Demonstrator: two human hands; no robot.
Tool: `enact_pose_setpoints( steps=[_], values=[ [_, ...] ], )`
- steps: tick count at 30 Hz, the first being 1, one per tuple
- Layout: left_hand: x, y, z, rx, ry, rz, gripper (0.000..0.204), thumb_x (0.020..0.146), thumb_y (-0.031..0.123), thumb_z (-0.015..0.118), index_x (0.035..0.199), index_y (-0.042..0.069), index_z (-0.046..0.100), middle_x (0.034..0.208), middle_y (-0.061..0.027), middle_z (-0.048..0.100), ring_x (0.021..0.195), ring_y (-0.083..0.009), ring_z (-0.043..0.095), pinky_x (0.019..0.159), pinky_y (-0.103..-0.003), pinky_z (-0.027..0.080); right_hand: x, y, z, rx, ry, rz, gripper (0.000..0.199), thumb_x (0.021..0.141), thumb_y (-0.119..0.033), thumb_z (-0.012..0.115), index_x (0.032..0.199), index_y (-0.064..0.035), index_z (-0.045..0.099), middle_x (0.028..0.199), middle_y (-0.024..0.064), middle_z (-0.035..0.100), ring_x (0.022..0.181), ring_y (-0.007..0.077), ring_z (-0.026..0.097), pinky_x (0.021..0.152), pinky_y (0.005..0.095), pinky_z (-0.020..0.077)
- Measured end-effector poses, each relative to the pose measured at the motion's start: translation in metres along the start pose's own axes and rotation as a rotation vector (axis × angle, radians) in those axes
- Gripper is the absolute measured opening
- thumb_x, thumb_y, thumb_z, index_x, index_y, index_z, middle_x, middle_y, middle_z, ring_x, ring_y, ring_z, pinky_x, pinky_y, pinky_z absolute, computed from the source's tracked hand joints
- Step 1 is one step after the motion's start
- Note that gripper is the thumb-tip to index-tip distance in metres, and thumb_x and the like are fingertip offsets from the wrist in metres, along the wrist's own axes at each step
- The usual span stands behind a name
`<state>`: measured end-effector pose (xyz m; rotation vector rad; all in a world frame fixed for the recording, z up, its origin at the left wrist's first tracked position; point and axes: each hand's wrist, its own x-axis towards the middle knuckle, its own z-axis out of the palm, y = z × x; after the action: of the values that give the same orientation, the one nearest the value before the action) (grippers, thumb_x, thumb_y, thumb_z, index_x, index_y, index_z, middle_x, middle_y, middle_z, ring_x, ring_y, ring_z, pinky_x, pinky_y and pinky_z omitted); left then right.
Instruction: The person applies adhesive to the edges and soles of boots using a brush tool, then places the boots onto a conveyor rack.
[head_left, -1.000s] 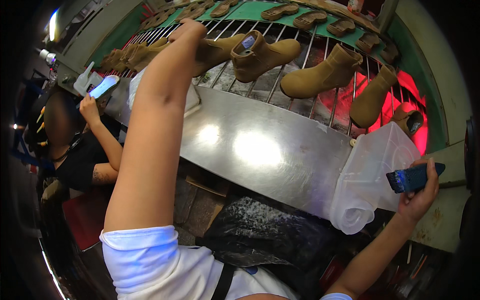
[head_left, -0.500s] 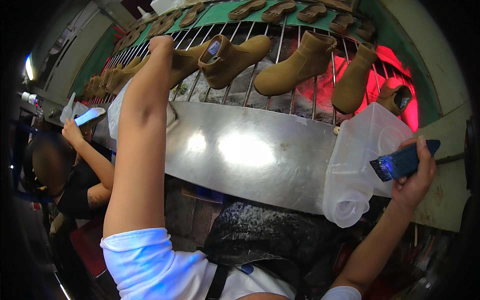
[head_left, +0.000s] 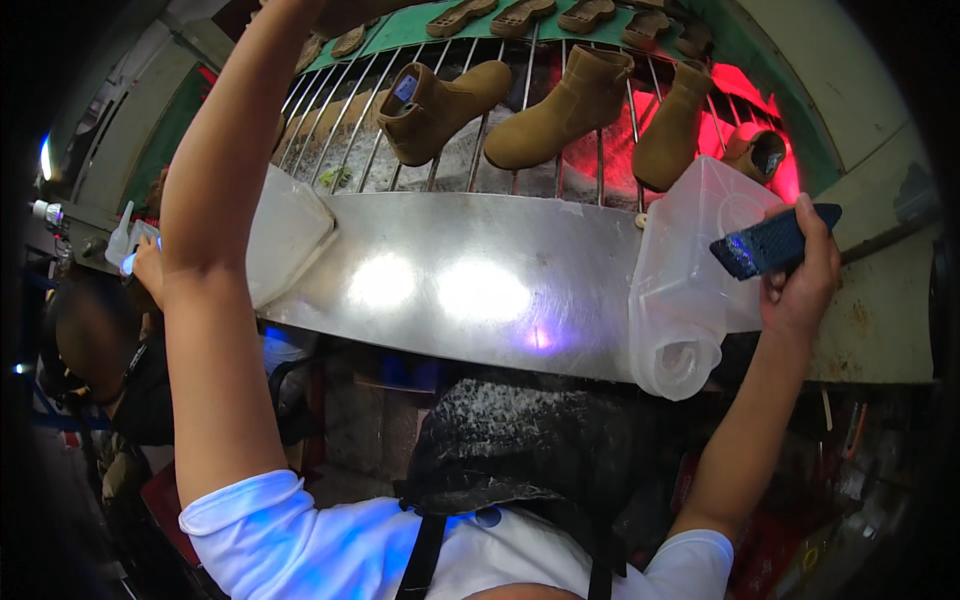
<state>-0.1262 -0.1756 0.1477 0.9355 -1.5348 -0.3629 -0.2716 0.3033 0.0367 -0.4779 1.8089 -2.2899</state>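
My right hand (head_left: 800,285) is closed around a dark blue brush (head_left: 770,245) whose wet, textured end points left. The brush is held in front of a translucent plastic jug (head_left: 690,290). At the upper left my left arm reaches far up, and my left hand (head_left: 272,12) is mostly cut off by the frame's top edge. A dark brown shape (head_left: 360,14) adjoins it; what it is cannot be made out. Tan ankle boots stand across the metal rods: one boot (head_left: 440,110) showing its pale inner label, a middle boot (head_left: 560,110), and others farther right.
Brown shoe soles (head_left: 525,15) line a green ledge behind the rods. A shiny metal tabletop (head_left: 430,300) lies before me, with a translucent container (head_left: 285,235) at its left. Red light glows under the right-hand rods. A co-worker (head_left: 100,340) is at the far left.
My left arm has swung up and left. A boot that lay beside my left hand is gone from the rods. The view has shifted slightly; my right hand still holds the brush.
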Motion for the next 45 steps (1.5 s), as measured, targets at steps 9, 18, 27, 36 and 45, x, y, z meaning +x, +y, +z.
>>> enact_pose_setpoints(
  steps=[9,18,27,36,45],
  values=[
    [-0.135,0.051,-0.066,-0.417,-0.805,0.132,0.033,0.083,-0.003,0.068,0.116,0.001,0.071,0.086,-0.0058,0.070,0.078,-0.0155,0.066,0.074,-0.029,0.054,0.001,0.000,-0.008,0.133,-0.013,-0.050,0.034,0.092,-0.033,0.067,0.082,-0.0007,0.067,0.060,0.0031,0.059,0.037,0.0103,0.041,0.035,0.0251,0.0271],
    [-0.258,-0.015,-0.152,0.085,-0.805,0.573,0.046,0.089,0.010,0.074,0.134,0.013,0.062,0.122,-0.0134,0.066,0.113,-0.0278,0.065,0.097,-0.037,0.053,-0.094,0.000,-0.051,-0.179,-0.042,0.004,0.031,0.096,-0.026,0.068,0.097,0.0047,0.070,0.071,0.0086,0.066,0.048,0.0115,0.058,0.043,0.0242,0.0459],
    [-0.322,0.019,-0.142,0.179,-1.358,1.391,0.101,0.064,0.020,0.085,0.154,0.020,0.038,0.132,-0.0122,0.056,0.124,-0.0329,0.053,0.110,-0.049,0.040,-0.128,0.034,-0.074,-0.393,-0.105,0.152,0.021,0.093,-0.010,0.073,0.108,0.0049,0.069,0.086,0.0092,0.071,0.071,0.0118,0.067,0.065,0.0236,0.0550],
    [-0.290,0.030,-0.118,0.084,-1.407,1.114,0.099,0.057,0.019,0.086,0.146,0.012,0.045,0.130,-0.0142,0.055,0.120,-0.0352,0.054,0.103,-0.048,0.045,-0.136,0.033,-0.074,-0.530,-0.084,0.206,0.027,0.091,-0.015,0.076,0.111,0.0020,0.069,0.081,0.0055,0.070,0.063,0.0090,0.066,0.058,0.0237,0.0537],
    [-0.256,0.022,-0.133,-0.582,-1.106,0.219,0.099,0.063,0.039,0.086,0.140,-0.007,0.043,0.126,-0.0186,0.060,0.117,-0.0287,0.062,0.099,-0.042,0.052,-0.133,0.035,-0.075,-0.522,-0.270,0.187,0.022,0.092,-0.004,0.071,0.112,0.0026,0.067,0.085,0.0048,0.069,0.072,0.0086,0.066,0.065,0.0225,0.0536]
  ],
)
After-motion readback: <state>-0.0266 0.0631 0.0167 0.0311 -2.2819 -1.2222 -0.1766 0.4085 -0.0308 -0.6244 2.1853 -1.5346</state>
